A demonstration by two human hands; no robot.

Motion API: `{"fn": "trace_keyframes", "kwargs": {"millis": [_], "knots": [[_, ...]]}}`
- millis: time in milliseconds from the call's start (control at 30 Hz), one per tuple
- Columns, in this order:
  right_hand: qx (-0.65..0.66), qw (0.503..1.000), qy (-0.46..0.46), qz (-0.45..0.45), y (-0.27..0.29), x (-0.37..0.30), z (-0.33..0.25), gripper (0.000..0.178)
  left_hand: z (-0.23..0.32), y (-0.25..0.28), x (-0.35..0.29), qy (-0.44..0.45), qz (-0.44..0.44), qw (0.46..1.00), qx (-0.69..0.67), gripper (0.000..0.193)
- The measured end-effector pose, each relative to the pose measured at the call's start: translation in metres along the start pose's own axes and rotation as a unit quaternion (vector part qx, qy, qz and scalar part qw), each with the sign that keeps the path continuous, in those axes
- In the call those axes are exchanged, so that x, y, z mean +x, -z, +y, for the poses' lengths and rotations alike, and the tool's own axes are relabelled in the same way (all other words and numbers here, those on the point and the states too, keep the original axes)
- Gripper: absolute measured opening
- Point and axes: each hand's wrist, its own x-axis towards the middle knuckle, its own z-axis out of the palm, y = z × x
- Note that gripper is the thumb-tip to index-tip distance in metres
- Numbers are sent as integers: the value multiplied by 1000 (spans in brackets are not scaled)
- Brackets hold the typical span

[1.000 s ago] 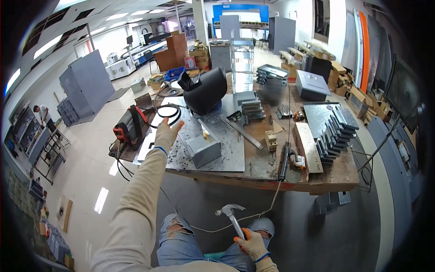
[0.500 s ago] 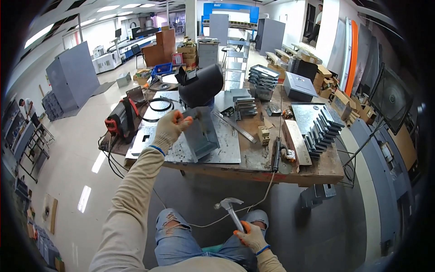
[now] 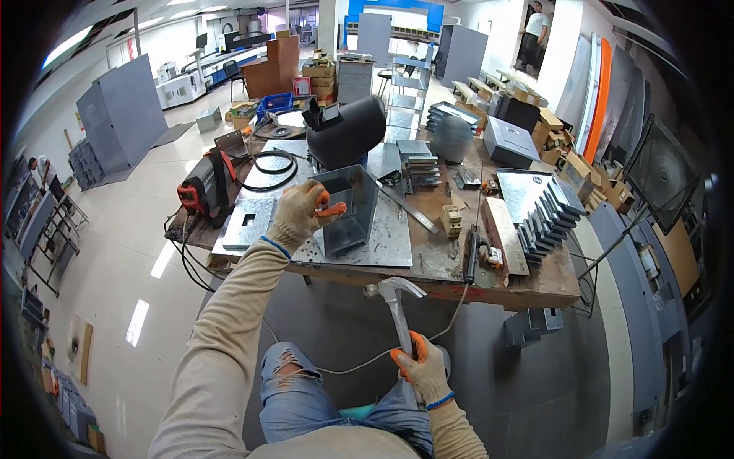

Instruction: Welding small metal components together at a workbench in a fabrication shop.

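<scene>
A grey sheet-metal box stands on the steel plate at the bench's near side, its open top tilted so its inside shows. My left hand, in a cream glove with orange fingertips, is closed on the box's left wall, one finger reaching over the rim. Low in front of the bench, my right hand, gloved alike, grips a claw hammer by its handle, head up. Just behind the box sits a black welding helmet.
On the workbench, a steel ruler, a welding electrode holder and stacked metal brackets lie to the right. A red and black welding machine with cables stands left. One person is in the doorway; others are far left.
The box has turned so its hollow inside faces me more. My right hand has raised the hammer toward the bench edge. My left hand has shifted slightly right.
</scene>
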Motion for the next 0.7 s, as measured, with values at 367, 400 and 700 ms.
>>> {"fn": "trace_keyframes", "kwargs": {"millis": [367, 400, 700], "knots": [[-115, 975, 180, 64, -25, 45, -59, 61, 19, 1, 76, 17, 17, 999, -46, 54], [-143, 965, 210, 59, -28, 57, -70, 62, 18, -7, 94, -13, -41, 998, 53, 61], [-349, 902, 244, 65, -40, 107, -110, 66, -7, -43, 113, 187, -388, 901, -54, 86]]}}
